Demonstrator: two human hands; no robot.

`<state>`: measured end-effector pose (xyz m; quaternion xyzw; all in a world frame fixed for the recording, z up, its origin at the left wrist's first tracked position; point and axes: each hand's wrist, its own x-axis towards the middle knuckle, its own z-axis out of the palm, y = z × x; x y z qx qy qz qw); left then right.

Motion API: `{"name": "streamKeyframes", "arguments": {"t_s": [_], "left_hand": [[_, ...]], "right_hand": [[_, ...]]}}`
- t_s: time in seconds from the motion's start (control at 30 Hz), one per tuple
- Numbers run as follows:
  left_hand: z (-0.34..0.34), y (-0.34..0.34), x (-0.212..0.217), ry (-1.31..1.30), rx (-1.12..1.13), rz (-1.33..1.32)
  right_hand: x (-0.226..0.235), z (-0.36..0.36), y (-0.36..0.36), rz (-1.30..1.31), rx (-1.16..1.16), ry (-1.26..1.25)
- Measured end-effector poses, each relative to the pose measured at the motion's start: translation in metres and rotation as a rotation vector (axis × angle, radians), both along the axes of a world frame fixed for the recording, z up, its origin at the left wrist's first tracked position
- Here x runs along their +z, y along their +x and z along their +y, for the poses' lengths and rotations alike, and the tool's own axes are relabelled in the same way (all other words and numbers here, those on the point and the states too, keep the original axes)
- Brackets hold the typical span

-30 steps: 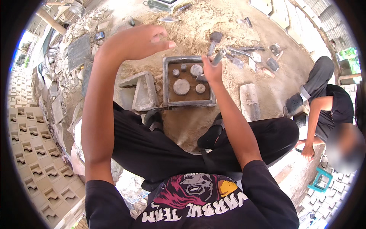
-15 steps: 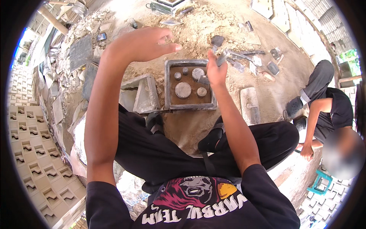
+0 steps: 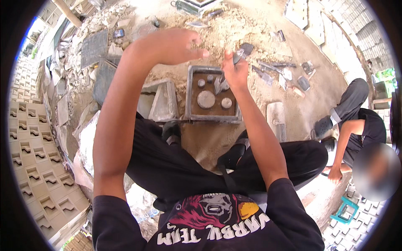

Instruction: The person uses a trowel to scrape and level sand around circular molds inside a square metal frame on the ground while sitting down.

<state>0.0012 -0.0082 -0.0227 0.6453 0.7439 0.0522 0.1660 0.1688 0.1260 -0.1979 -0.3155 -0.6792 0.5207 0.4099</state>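
Your right hand (image 3: 235, 72) closed around metal tool (image 3: 219, 85), blade over square frame (image 3: 189, 94) with round discs (image 3: 206, 99) inside. Your left hand (image 3: 179, 48) nearby, fingers curved, thumb apart.

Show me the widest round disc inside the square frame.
The widest is the disc at the near left of the frame. Its top looks broader than the other four discs, though a tool partly covers one.
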Motion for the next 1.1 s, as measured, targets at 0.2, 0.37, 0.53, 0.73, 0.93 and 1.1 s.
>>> {"name": "streamKeyframes", "arguments": {"t_s": [0.2, 0.37, 0.53, 0.73, 0.93, 1.1], "left_hand": [[-0.004, -0.003, 0.005, -0.066, 0.034, -0.005], [-0.005, -0.002, 0.004, -0.045, 0.015, -0.005], [-0.007, 0.000, -0.006, -0.044, 0.008, 0.010], [-0.002, -0.001, -0.004, -0.008, 0.002, 0.014], [-0.005, -0.002, 0.000, -0.037, 0.028, -0.002], [-0.003, -0.002, -0.001, -0.027, 0.041, 0.040]], "right_hand": [[-0.020, 0.018, -0.022, -0.063, -0.127, 0.055], [-0.002, 0.011, -0.021, 0.147, -0.161, 0.007], [0.022, 0.025, -0.042, -0.129, -0.163, -0.040], [0.024, 0.019, -0.038, -0.349, -0.132, 0.018], [0.028, -0.009, -0.029, -0.191, -0.204, 0.060], [0.021, -0.019, -0.027, -0.118, -0.150, -0.064]]}}
